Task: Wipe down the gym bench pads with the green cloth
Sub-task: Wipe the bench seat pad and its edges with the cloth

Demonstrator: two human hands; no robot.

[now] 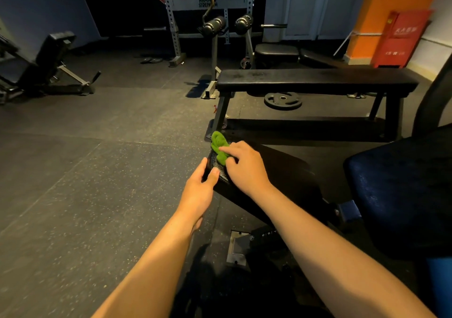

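A crumpled green cloth [218, 146] lies on the far left end of a black bench pad [278, 170] in front of me. My right hand [244, 166] presses down on the cloth, fingers spread over it. At the pad's near left edge, my left hand [199, 190] grips the pad, thumb on top and fingers wrapped under the rim. A blue seat pad [401, 190] adjoins the black one to the right.
A black flat bench [315, 79] stands just beyond, with a weight plate [282, 101] on the floor under it. An incline bench [49, 60] is at far left, a rack with roller pads [212, 26] at the back. Speckled rubber floor lies open to the left.
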